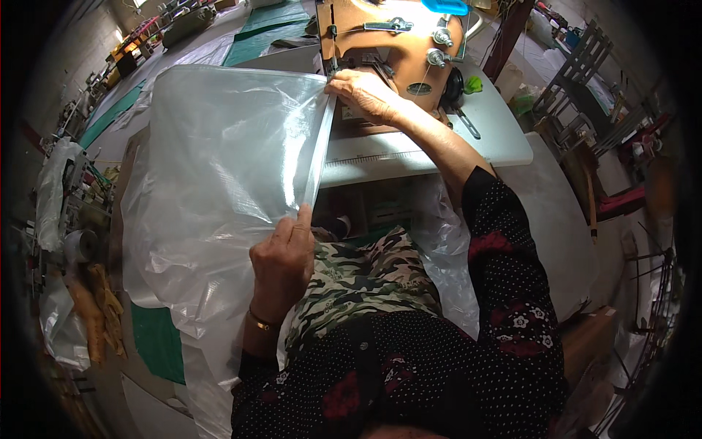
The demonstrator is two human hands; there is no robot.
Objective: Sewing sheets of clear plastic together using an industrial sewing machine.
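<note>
Milky, see-through white on my plastic sheeting (212,139), flashing silver where the light strikes! Ahead, the sewing machine (401,55) glows copper-orange, a vivid blue piece (444,7) up top, the tabletop (504,150) white. My right sleeve (508,267): black, white-dotted, dark-red patches, white flowers! Camouflage cloth (358,282) across my lap: green, black, tan. Gold bracelet (259,322), deep-green sheet (157,344) low left!

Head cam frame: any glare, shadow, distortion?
Head view: bright streaks glare off the translucent plastic sheet; strong light hits the tan sewing machine and bare right hand. Head view: deep shadow under the white rounded-corner table; fisheye bending and black vignetting toward the rim.
</note>
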